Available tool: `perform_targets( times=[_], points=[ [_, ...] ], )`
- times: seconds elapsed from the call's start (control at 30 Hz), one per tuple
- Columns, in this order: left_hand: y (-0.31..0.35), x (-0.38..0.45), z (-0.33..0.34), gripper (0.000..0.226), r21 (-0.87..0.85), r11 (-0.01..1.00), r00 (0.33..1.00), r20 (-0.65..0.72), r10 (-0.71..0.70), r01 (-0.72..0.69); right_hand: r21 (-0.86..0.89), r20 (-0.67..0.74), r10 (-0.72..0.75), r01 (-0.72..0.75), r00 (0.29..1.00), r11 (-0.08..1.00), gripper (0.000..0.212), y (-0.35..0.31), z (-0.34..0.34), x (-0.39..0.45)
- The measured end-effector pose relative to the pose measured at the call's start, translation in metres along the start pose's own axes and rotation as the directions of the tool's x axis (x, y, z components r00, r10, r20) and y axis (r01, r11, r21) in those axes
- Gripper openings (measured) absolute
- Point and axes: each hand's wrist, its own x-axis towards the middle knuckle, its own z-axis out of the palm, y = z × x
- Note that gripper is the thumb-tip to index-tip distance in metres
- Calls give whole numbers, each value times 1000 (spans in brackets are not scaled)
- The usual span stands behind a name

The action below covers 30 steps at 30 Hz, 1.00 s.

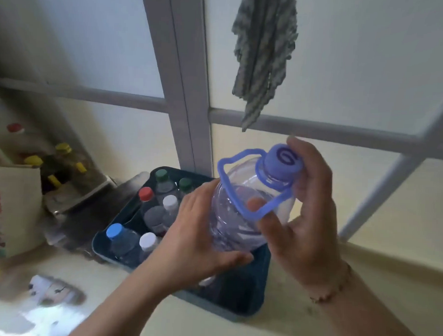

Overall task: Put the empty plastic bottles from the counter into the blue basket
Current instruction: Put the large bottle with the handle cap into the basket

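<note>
A large clear plastic bottle (241, 208) with a purple cap and purple carry handle is held tilted above the blue basket (238, 291). My left hand (195, 239) wraps the bottle's body from the left. My right hand (306, 216) grips its neck and cap, one finger through the handle loop. Inside the basket stand several smaller bottles: one with a blue cap (114, 232), one with a red cap (146, 193), others with white and green caps. The basket's right part is dark, partly hidden by the big bottle.
A cardboard box (13, 205) stands at the left, with yellow-capped bottles (63, 148) behind it. A metal tray (89, 191) lies beside the basket. A grey cloth (264, 56) hangs over the window frame. Blurred paper (48, 290) lies at the front left.
</note>
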Motion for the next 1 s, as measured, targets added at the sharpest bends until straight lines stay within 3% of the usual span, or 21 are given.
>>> perform_targets(
  times=[0.17, 0.3, 0.43, 0.53, 0.63, 0.77, 0.87, 1.0],
  points=[
    [-39, 21, 27, 87, 14, 994, 983, 149, -108, 107, -115, 84, 183, -173, 979, 978, 63, 44, 13, -22],
    [-58, 22, 36, 89, 130, 982, 970, 181, -162, 140, -176, 158, 248, -220, 956, 959, 67, 62, 22, -37],
    [-61, 22, 29, 104, 335, 940, 969, 206, -140, 65, -244, 214, 282, -228, 935, 942, 66, 75, 24, -48],
    [-60, 26, 13, 112, 156, 973, 961, 192, -201, 172, -344, 277, 352, -249, 894, 905, 68, 83, 28, -59],
    [-59, 32, 9, 95, 8, 983, 956, 234, -179, 183, -468, 320, 407, -231, 855, 853, 60, 85, 37, -66],
    [-61, 33, 21, 66, 133, 986, 961, 247, -127, 96, -543, 302, 515, -300, 802, 785, 53, 81, 50, -71],
    [-63, 35, 30, 56, 174, 983, 968, 235, -93, 52, -577, 283, 546, -315, 788, 754, 51, 82, 55, -73],
    [-68, 40, 35, 43, 167, 985, 978, 196, -68, 35, -597, 396, 591, -292, 703, 747, 81, 86, 44, -75]
  ],
)
